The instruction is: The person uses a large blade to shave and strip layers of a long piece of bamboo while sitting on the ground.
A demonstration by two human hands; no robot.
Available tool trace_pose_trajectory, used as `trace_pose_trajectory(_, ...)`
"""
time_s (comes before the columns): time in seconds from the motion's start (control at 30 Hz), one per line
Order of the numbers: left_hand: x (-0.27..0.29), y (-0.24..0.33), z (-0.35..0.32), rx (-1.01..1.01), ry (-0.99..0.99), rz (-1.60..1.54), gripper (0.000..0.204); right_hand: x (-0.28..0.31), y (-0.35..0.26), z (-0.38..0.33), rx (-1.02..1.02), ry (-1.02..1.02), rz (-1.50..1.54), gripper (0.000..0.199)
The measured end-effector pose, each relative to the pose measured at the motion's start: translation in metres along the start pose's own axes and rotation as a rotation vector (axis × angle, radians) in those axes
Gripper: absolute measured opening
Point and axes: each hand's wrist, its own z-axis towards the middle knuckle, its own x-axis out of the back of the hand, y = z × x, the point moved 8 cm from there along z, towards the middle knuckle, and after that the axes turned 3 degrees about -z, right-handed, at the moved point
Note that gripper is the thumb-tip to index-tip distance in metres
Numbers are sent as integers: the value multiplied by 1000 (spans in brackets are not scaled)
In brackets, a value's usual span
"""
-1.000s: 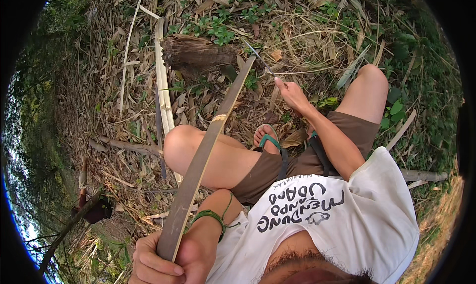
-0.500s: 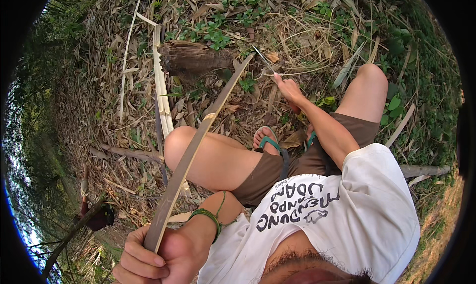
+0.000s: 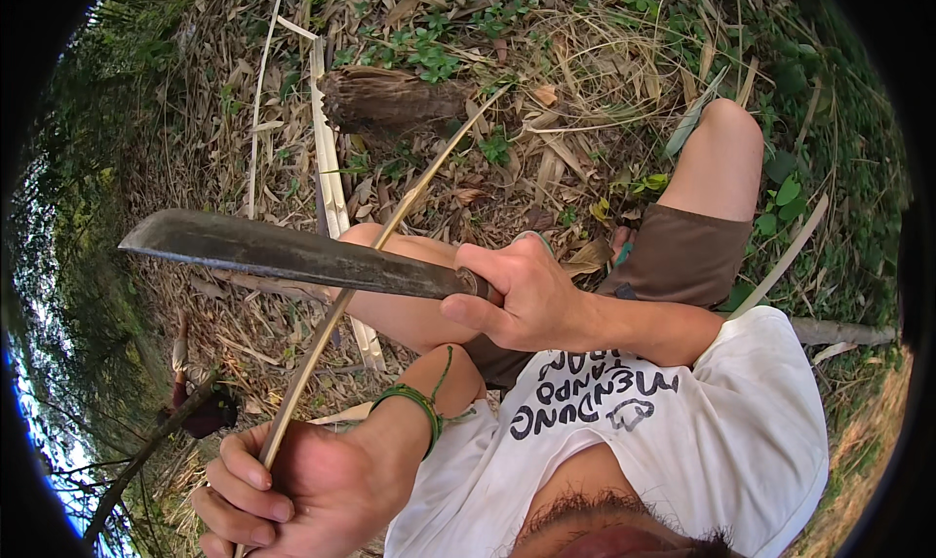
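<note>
At the lower left my left hand is closed around the near end of a long, thin bamboo strip. The strip slants away from me past my bent knee, its far tip near a short log, and shows mostly its pale narrow edge. My right hand grips the handle of a machete. Its dark, broad blade points left and crosses over the middle of the strip in this view; whether the two touch I cannot tell. A green cord bracelet is on my left wrist.
The short brown log lies ahead on dry leaves. Split pale bamboo lengths lie left of it. A branch rests at the right. Another person is farther off at the left, beside a slanting trunk.
My right hand has brought the machete back from beyond the strip's far tip, and its blade has swung left across the strip. The strip has turned from its broad brown face to its edge.
</note>
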Motion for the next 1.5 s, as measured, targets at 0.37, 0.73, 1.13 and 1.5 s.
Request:
trace_pose_trajectory(0.37, 14, 10, -4, -140, 122, 124, 51, -7, 48, -13, -363, -42, 37, 55)
trace_pose_trajectory(0.73, 16, 11, -10, -225, 195, 226, 53, 23, 172, -18, -601, 111, -111, 63)
trace_pose_trajectory(1.13, 16, 10, -6, -212, 160, 250, 53, 55, 297, -37, -841, 151, -261, 71)
trace_pose_trajectory(1.5, 18, 3, 3, -245, 201, 236, 53, 67, 361, -51, -1012, 181, -234, 81)
